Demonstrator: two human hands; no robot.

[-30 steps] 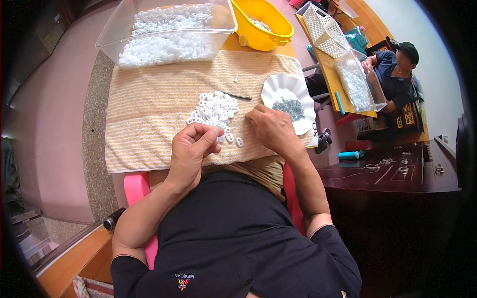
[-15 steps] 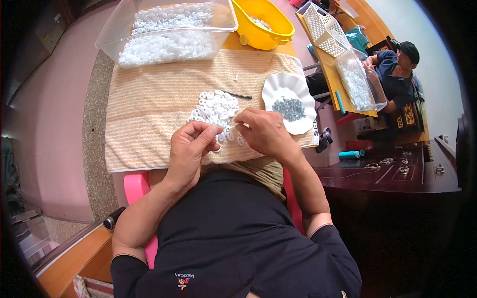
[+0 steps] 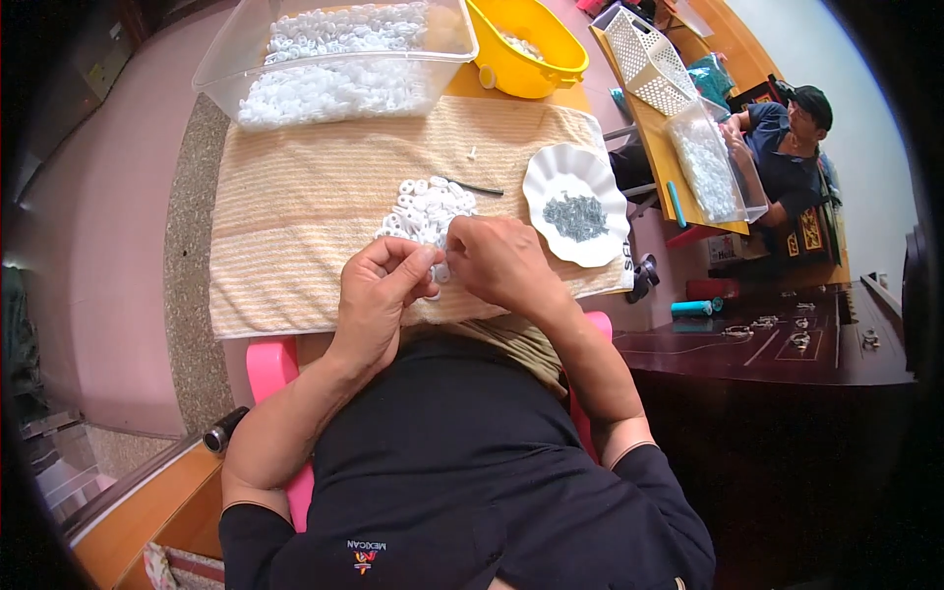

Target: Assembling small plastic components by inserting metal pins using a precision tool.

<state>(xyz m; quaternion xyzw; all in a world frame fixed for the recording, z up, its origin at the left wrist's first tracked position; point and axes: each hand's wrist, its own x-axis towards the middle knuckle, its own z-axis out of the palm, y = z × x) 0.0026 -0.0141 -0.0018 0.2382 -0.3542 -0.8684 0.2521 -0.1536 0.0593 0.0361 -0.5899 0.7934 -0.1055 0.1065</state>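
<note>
My left hand (image 3: 379, 280) is closed in a pinch, thumb against forefinger, at the near edge of a pile of small white oval plastic pieces with holes (image 3: 428, 208). What it pinches is too small to name. Close beside it, my right hand (image 3: 503, 258) has its fingers bent together, their tips turned toward the left thumb and partly hidden. Whatever the right fingers hold cannot be made out. To the right stands a white scalloped plate (image 3: 543, 177) holding many small grey pieces (image 3: 576, 218). A thin dark stick (image 3: 482, 190) lies behind the pile.
A striped towel (image 3: 295, 226) covers the table. At the back stand a clear bin (image 3: 339, 59) of white pieces and a yellow tub (image 3: 536, 84). One small white piece (image 3: 472, 153) lies farther back. At right, a person (image 3: 787, 138) sits at another table.
My right hand has moved left, from above the pile's right side to right beside my left hand. The left hand has stayed nearly in place, still pinching.
</note>
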